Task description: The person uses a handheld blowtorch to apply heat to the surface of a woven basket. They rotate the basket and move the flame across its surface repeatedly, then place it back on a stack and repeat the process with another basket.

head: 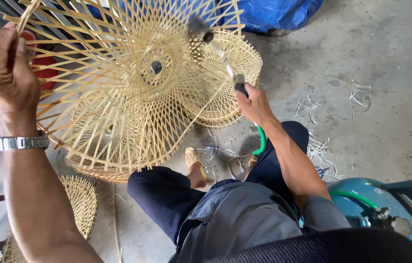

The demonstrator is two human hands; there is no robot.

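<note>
The bamboo lampshade frame (133, 83) is held up in the air in front of the person, tilted so you look straight into its open weave and the small ring at its centre. Over on the left, the left hand (1, 68) is closed around the frame's rim, fingers wrapped over the edge strips, with a metal wristwatch (23, 142) just below it. Behind and under the frame there's a stack of finished woven shades (99, 165) on the concrete floor (362, 58), and another small woven piece (82, 199) lies flat near the left elbow. So the left side is pretty crowded, not much room there.

Moving right, a second shade (230, 87) sits on the floor just behind the frame's right edge. The right hand (252, 104) is clenched on the handle of a gas torch (220, 53), whose nozzle pokes up against the frame's weave. A green hose (262, 141) runs from the handle down past the knee toward a teal gas cylinder (362, 204) at lower right. Right of the hand the floor is mostly open, just scattered bamboo shavings (318, 146), with a blue tarp (279, 12) at the top edge.
</note>
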